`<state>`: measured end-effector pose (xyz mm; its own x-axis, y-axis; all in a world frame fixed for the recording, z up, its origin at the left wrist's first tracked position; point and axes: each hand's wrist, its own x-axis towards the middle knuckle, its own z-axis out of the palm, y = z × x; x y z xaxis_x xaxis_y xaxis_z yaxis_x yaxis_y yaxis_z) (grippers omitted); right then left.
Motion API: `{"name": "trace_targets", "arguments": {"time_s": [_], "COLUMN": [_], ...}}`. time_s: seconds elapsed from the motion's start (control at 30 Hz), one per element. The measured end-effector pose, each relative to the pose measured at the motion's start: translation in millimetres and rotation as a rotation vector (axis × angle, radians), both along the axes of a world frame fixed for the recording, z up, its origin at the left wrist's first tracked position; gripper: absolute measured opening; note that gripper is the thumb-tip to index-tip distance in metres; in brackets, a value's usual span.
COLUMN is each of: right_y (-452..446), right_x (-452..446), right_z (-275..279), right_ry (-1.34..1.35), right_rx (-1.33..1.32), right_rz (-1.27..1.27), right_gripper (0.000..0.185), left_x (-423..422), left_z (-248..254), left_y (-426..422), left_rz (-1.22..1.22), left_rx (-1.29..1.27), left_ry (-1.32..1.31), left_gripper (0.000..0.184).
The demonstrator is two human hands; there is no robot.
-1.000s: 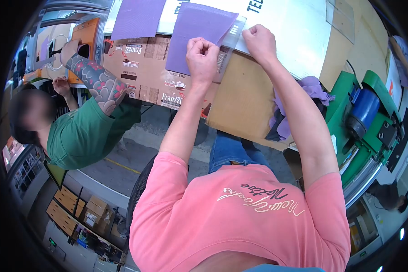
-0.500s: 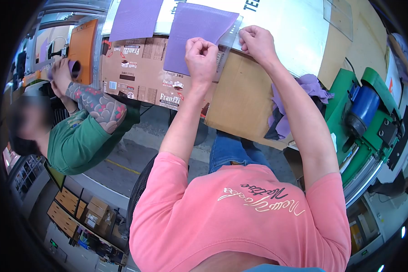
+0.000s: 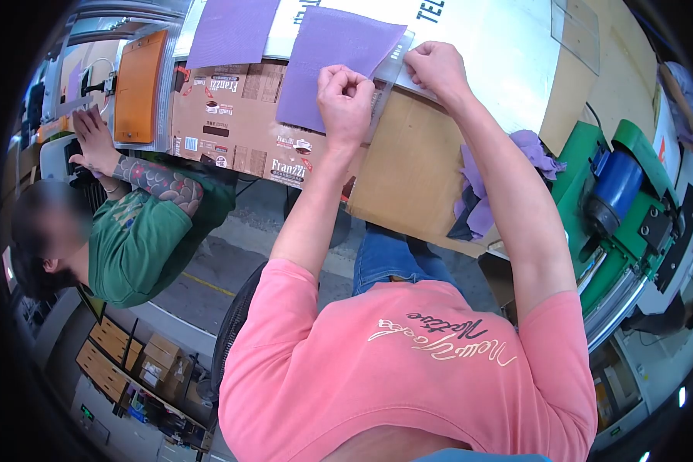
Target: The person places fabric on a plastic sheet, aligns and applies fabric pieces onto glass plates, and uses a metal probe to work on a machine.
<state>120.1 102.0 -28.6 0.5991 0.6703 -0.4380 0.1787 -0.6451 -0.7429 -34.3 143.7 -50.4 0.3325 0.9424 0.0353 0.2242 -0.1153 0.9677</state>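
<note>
My left hand (image 3: 344,104) is closed in a pinch at the right edge of a purple sheet (image 3: 327,54). The sheet's right edge is raised over a clear plate (image 3: 385,86) with small white marks. To the right, my right hand (image 3: 437,68) has its fingers curled together beside the plate, over the white board (image 3: 508,69). Whatever it may hold is too small to make out. A second purple sheet (image 3: 232,31) lies flat at the upper left.
Printed cardboard (image 3: 239,115) and plain cardboard (image 3: 408,165) line the table's near side. Purple scraps (image 3: 525,150) lie by my right forearm, with a green machine (image 3: 585,165) beyond. At left, a co-worker in green (image 3: 142,246) is near an orange board (image 3: 140,88).
My hands have barely moved; my right hand shifted slightly left. The co-worker's hands moved away from the orange board, and the purple roll they held is out of sight.
</note>
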Motion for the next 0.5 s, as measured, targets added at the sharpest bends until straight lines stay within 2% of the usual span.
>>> {"name": "trace_targets", "arguments": {"time_s": [0.5], "right_y": [14], "right_x": [-3], "right_z": [2], "right_ry": [-0.279], "right_rx": [-0.151], "right_rz": [0.072], "right_gripper": [0.021], "left_x": [2], "left_z": [1], "left_y": [-3], "left_rz": [-0.009], "left_rx": [0.04], "left_ry": [-0.003], "left_gripper": [0.005]}}
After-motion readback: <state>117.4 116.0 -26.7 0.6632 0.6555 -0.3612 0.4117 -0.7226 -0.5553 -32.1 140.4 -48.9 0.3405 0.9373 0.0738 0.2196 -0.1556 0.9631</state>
